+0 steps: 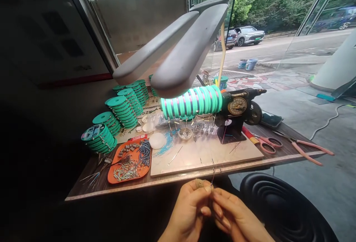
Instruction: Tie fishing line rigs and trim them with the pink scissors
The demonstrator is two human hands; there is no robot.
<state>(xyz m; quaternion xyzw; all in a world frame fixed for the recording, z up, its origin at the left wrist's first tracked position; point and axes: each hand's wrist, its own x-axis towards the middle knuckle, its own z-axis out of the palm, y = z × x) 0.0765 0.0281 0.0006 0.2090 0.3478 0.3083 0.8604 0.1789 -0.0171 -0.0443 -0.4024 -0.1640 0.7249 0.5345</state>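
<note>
My left hand (190, 206) and my right hand (233, 212) meet just in front of the table's near edge. Both are closed, thumb against fingers, on a thin dark line (213, 177) that rises from between the fingertips toward the board's front edge. What lies deeper inside the fingers is hidden. Beyond them is a pale board (191, 160) with a slim metal needle-like tool (175, 156) on it. Over its back part, a row of green foam spools (191, 102) sits on a dark cast machine (236, 108), with small weights (201, 129) hanging below.
An orange tray (110, 175) at left holds small springs, tubes and metal parts. Behind it stand stacks of green spools (122, 108). Scissors (268, 145) and pink-handled pliers (303, 147) lie at right. A grey two-armed lamp (191, 45) overhangs the table. A black round stool (280, 205) stands at lower right.
</note>
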